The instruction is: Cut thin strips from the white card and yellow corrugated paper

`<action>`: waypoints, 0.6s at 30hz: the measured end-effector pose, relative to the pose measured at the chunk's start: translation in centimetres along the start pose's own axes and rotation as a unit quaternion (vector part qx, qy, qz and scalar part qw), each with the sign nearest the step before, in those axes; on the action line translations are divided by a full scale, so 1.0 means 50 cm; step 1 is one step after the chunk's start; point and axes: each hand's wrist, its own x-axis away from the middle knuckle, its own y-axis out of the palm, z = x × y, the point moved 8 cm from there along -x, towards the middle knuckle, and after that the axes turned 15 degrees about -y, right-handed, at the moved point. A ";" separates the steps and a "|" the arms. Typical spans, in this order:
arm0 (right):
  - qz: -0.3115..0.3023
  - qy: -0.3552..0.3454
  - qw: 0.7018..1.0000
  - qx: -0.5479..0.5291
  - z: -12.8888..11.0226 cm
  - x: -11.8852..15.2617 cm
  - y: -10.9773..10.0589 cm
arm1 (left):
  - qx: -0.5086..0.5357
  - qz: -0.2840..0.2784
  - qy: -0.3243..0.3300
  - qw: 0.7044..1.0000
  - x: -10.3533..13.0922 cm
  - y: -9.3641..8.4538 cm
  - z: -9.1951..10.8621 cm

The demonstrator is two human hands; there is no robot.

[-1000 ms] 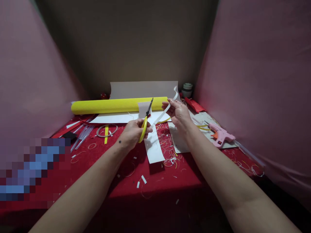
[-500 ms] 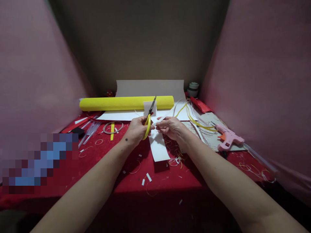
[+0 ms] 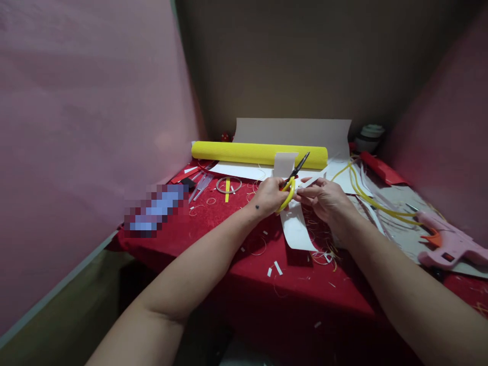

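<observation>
My left hand (image 3: 270, 195) is closed around the yellow handles of a pair of scissors (image 3: 292, 190), whose dark blades point up and away to the right. Close beside it, my right hand (image 3: 326, 199) pinches a narrow white paper strip (image 3: 317, 177) that slants up to the right. Below and behind both hands lies a wider white paper piece (image 3: 299, 234). Its far end stands raised in front of a yellow corrugated roll (image 3: 259, 153). My fingers partly hide where the strip and the wider piece come close, so I cannot tell whether they touch.
A red cloth (image 3: 229, 239) covers the table, strewn with paper scraps and thread bits. White sheets (image 3: 290, 131) lie behind the roll. On the right are a pink glue gun (image 3: 452, 239), yellow strips (image 3: 375, 203) and a lidded jar (image 3: 369, 137). Clear sticks (image 3: 201, 187) and a ring (image 3: 218, 185) lie left.
The view has turned left, so everything sits further right in the picture. Both hands stay close together with the scissors and the strip, and the scissors tilt more to the right.
</observation>
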 end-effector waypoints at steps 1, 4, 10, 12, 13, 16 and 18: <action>-0.002 0.000 1.000 0.000 -0.002 0.000 0.000 | -0.006 0.001 0.010 1.000 -0.001 -0.002 0.002; -0.006 -0.008 1.000 -0.010 -0.012 0.000 0.002 | -0.023 0.001 0.039 0.999 -0.005 -0.014 0.004; 0.014 -0.022 0.999 -0.030 -0.031 -0.005 0.002 | -0.187 0.006 0.189 0.964 0.031 -0.025 0.056; 0.016 -0.033 0.998 -0.045 -0.036 -0.010 0.003 | -0.252 0.029 0.203 0.946 0.044 -0.032 0.068; 0.025 -0.040 0.998 -0.051 -0.038 -0.014 0.000 | -0.282 0.034 0.195 0.939 0.046 -0.035 0.068; 0.028 -0.047 0.997 -0.060 -0.039 -0.023 -0.005 | -0.345 0.055 0.160 0.923 0.044 -0.045 0.064; 0.024 -0.053 0.996 -0.069 -0.039 -0.027 -0.007 | -0.388 0.048 0.145 0.909 0.039 -0.041 0.055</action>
